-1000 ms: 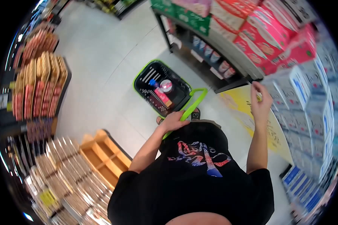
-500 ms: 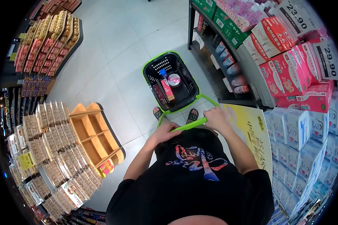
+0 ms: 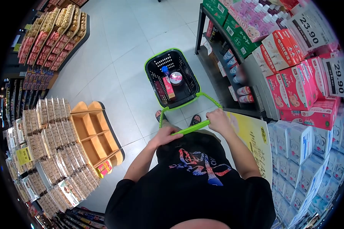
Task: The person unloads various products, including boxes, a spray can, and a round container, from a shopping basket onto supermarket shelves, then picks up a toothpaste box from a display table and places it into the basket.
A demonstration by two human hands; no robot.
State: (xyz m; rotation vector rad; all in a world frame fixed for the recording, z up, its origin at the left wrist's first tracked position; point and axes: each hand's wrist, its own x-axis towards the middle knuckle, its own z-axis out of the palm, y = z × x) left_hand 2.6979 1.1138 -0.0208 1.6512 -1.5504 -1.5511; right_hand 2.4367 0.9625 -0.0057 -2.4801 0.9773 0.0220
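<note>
The right hand (image 3: 218, 120), one second earlier raised apart near the stacked white packs (image 3: 300, 143), now grasps the green handle (image 3: 191, 128); formerly rising steeply from the left hand (image 3: 165, 136), the handle now spans both hands at a shallow slant.

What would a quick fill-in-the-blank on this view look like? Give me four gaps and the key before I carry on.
1. The left hand and right hand hold a handle coloured ____.
2. The pink box lies inside the black ____.
3. The upper price sign reads ____.
4. Apart from its print, the shirt is ____.

Missing words: green; basket; 23.90; black.
</note>
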